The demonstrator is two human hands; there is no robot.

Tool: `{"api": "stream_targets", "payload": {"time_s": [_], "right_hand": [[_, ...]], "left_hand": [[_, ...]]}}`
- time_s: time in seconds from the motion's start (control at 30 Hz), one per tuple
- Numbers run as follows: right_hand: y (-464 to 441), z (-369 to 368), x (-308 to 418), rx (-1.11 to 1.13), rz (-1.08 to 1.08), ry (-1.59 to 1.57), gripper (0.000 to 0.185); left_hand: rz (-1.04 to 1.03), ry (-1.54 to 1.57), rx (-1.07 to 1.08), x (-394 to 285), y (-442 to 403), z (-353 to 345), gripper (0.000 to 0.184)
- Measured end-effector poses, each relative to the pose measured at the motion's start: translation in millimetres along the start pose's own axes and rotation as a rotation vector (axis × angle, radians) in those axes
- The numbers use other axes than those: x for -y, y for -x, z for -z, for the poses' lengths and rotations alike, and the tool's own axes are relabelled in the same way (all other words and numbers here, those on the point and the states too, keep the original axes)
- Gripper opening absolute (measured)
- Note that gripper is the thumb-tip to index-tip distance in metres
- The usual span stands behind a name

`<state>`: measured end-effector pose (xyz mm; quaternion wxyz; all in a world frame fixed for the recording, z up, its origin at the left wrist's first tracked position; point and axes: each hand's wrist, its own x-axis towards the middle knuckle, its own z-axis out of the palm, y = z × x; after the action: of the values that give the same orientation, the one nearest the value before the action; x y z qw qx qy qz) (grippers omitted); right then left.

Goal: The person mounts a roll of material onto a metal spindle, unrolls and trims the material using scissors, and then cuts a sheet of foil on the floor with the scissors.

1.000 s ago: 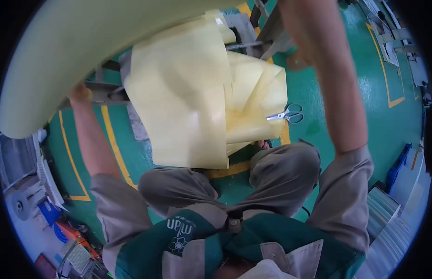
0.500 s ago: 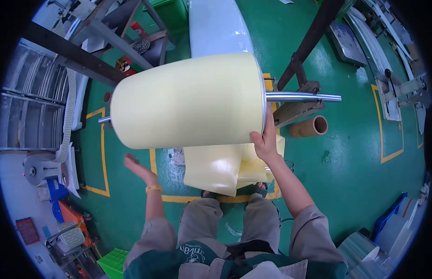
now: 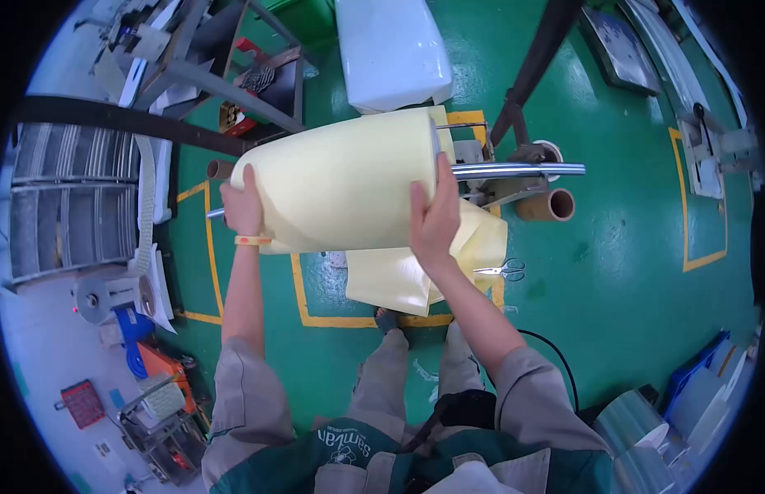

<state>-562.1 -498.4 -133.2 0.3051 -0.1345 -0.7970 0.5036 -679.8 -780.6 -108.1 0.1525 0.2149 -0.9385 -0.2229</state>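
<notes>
A large pale yellow roll lies across the view on a shiny metal rod that sticks out at both ends. My left hand grips the roll's left end, thumb on its face. At the right end my right hand holds the roll, with the fingers at its edge and the thumb on its surface. Below the roll, a loose yellow sheet hangs down and lies folded near my feet. Scissors rest at the right edge of that sheet.
A dark metal frame rises at the right, with a brown cardboard tube beside it. Beyond the roll stands a white covered object. Racks and a shelf frame are on the left. A black hose curves along the floor.
My left hand has come up from beside the roll and taken hold of its left end. The roll has shifted slightly and sits more tilted. My right hand has moved left with the roll's right end.
</notes>
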Motion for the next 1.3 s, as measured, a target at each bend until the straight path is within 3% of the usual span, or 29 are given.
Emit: {"api": "stream_targets", "payload": {"time_s": [0.07,0.17,0.43,0.57,0.63,0.73,0.83,0.87,0.97,1.03,1.1,1.17,1.3], "right_hand": [[-7,6,0,-0.020,-0.011,-0.012,0.047],[-32,11,4,0.036,-0.125,0.061,0.047],[9,18,-28,-0.030,0.133,-0.041,0.055],[5,23,-35,0.005,0.105,-0.046,0.055],[0,21,-25,0.057,-0.007,-0.015,0.057],[9,19,-31,0.008,0.043,-0.015,0.057],[12,22,-31,-0.011,0.029,-0.005,0.054],[11,22,-29,-0.028,0.024,-0.007,0.052],[10,27,-15,-0.044,-0.036,0.009,0.047],[10,26,-12,-0.050,-0.070,0.033,0.047],[10,24,-9,-0.080,-0.063,0.069,0.046],[9,26,-2,-0.048,-0.113,0.089,0.046],[6,44,-3,0.094,-0.172,-0.055,0.043]], "left_hand": [[0.099,0.031,0.071,-11,-2,3,0.080],[0.189,0.012,-0.037,-28,12,5,0.075],[0.113,0.448,-0.079,19,47,-4,0.077],[0.230,0.293,0.034,-15,40,11,0.080],[0.238,0.291,0.069,-3,2,-1,0.093],[0.318,0.181,0.151,-18,-14,-1,0.106],[0.294,0.058,0.100,-8,-27,-6,0.101],[0.329,0.038,0.111,-12,-24,-6,0.088],[-0.127,-0.340,-0.338,-37,4,-8,0.068],[-0.633,-0.086,-0.288,-74,43,-3,0.054],[-0.754,0.216,0.087,-108,99,-7,0.046],[-0.924,0.179,0.217,-136,142,2,0.043],[-0.891,0.103,0.186,-151,168,-16,0.041]]}}
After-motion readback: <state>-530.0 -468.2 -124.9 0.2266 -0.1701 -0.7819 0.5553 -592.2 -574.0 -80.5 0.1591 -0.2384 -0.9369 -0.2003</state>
